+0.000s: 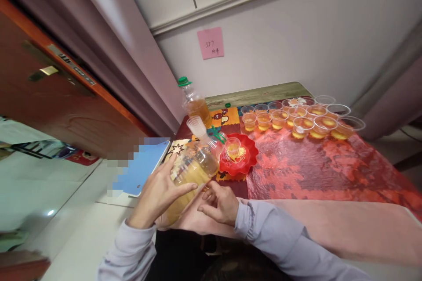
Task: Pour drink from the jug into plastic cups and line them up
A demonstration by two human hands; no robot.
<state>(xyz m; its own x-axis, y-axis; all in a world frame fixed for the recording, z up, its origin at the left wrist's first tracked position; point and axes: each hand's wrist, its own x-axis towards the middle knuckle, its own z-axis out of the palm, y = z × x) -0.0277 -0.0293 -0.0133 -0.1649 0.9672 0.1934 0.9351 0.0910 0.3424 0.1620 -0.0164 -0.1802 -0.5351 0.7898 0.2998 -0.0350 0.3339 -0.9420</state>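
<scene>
A large clear plastic bottle [189, 178] of yellow liquid leans with its neck toward the upper right. My left hand [161, 191] is wrapped round its body, thumb across the near side. Beside the bottle's lower right side, my right hand [220, 204] has loosely curled fingers, thumb apart; its fingertips are at the bottle, though contact is unclear. Near the bottle's mouth, a green plastic part [219, 135] shows. A clear plastic cup [233, 147] with some yellow liquid stands on a red scalloped plate [249, 164], close to the mouth.
Several filled clear cups [303, 127] stand at the table's back right. Behind my bottle are a stack of clear cups [197, 126] and another bottle [198, 107] with a green lid. A loose green cap [228, 105] lies farther back. A blue board [148, 164] is at left.
</scene>
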